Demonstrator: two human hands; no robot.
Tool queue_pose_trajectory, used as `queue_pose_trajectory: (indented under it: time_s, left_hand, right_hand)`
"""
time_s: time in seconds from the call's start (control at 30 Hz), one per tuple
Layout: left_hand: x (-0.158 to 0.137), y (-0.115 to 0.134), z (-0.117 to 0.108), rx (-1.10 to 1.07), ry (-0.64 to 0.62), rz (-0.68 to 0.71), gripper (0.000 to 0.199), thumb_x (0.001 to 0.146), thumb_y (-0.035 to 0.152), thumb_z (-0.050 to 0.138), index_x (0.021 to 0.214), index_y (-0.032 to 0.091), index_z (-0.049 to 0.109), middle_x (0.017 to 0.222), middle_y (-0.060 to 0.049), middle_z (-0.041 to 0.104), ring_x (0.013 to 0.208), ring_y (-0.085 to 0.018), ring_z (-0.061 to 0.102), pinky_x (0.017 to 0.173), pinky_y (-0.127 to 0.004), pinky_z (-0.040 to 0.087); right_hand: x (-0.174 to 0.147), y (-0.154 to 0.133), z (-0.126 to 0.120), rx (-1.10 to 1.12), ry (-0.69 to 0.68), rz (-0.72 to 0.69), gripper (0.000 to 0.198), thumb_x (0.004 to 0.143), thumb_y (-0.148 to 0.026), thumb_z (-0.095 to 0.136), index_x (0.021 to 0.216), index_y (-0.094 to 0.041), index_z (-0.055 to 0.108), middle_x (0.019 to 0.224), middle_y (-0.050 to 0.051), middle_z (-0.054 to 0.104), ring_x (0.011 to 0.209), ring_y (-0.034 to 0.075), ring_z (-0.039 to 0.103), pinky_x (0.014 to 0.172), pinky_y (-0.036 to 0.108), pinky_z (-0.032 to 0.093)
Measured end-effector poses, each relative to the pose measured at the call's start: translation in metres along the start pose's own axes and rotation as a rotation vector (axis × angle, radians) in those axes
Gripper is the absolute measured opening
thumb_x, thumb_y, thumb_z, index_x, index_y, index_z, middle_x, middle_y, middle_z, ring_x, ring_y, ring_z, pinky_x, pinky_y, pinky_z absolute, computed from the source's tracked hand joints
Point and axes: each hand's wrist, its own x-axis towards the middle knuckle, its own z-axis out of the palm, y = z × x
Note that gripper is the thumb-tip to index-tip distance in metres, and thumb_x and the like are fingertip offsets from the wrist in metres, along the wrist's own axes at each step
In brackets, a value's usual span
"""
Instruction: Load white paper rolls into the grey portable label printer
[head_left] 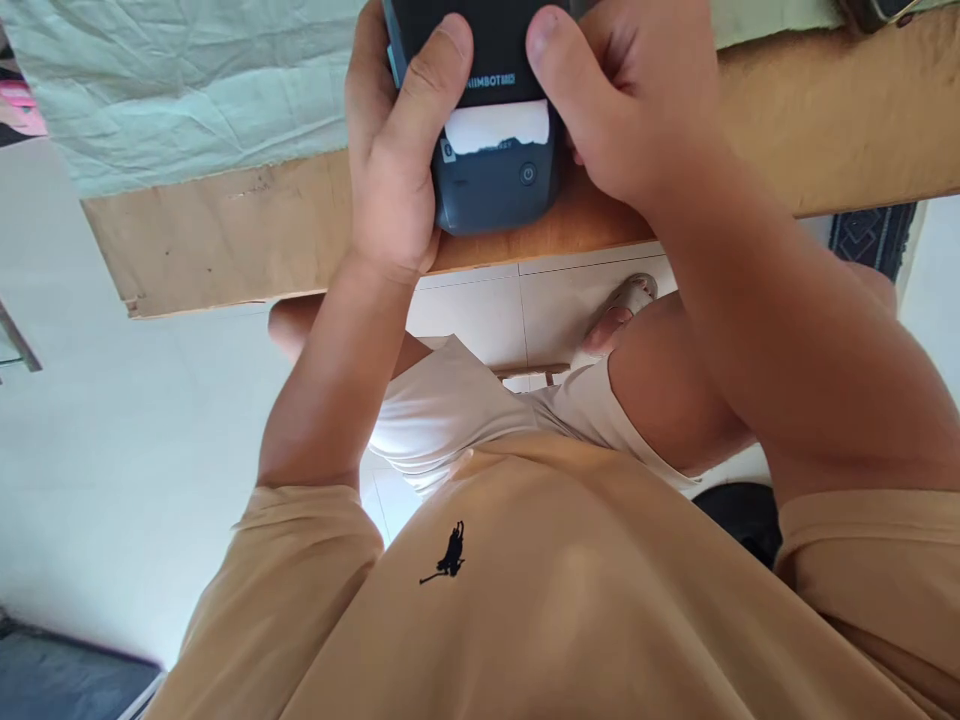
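Observation:
A dark label printer [495, 195] with NIIMBOT lettering is held between my two hands at the top of the view, above the table's front edge. White paper [499, 126] with a torn lower edge sticks out of its slot, just above the power button. My left hand [401, 140] wraps round the printer's left side, its thumb on the dark cover. On the other side my right hand [611, 100] grips with its thumb resting on the cover's edge; its remaining fingers are mostly hidden. The printer's far end is cut off by the frame.
A wooden table [225, 235] runs across the top, with a wrinkled pale green cloth [195, 90] over its far part. A dark object [874, 12] lies at the upper right, partly cut off. Below the edge are my legs and the tiled floor [480, 310].

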Motion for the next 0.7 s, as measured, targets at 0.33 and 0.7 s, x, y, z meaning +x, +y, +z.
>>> queue_pose_trajectory:
  time_s: [0.33,0.7]
  left_hand:
    - [0.025,-0.053,-0.029,-0.055,-0.065,0.129,0.075,0.067,0.091,0.1,0.114,0.037,0.079,0.109,0.011,0.085,0.115,-0.023,0.079,0.108,-0.043,0.072]
    - [-0.012,0.022,-0.012,-0.072,-0.006,-0.2,0.032,0.091,0.035,0.101,0.11,0.027,0.076,0.107,-0.003,0.076,0.111,-0.024,0.07,0.106,-0.042,0.064]
  right_hand:
    - [-0.009,-0.02,0.002,-0.099,0.066,0.105,0.077,0.122,-0.044,0.052,0.055,-0.015,0.025,0.055,-0.001,0.016,0.06,0.004,0.016,0.068,0.038,0.014]
    - [-0.029,-0.012,0.002,0.054,0.064,0.023,0.089,0.108,-0.082,0.059,0.055,-0.018,0.025,0.056,0.0,0.02,0.061,0.003,0.015,0.062,0.036,0.01]
